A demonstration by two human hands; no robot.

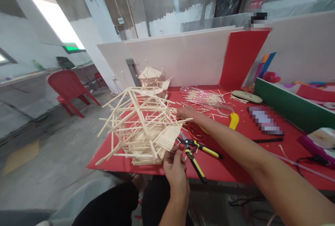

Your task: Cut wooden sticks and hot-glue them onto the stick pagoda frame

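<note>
A pale wooden-stick model [140,125] with an open frame roof stands at the left of the table. From its right side slopes a slatted panel [169,136] of sticks laid side by side. At that panel's lower corner is my left hand [176,165], fingers curled together; what they pinch is hidden. My right hand [186,113] reaches past the panel to loose sticks beside the model, its fingers bent downward and partly hidden. Yellow-and-black pruning shears [192,145] lie with their handles apart, just right of my left hand.
A smaller stick model [150,79] stands behind. Bagged sticks [200,95], a yellow-handled tool [233,120] and an oval case [246,96] lie on the red table [225,166]. A green board [293,105] edges the right; white panels [178,58] line the back.
</note>
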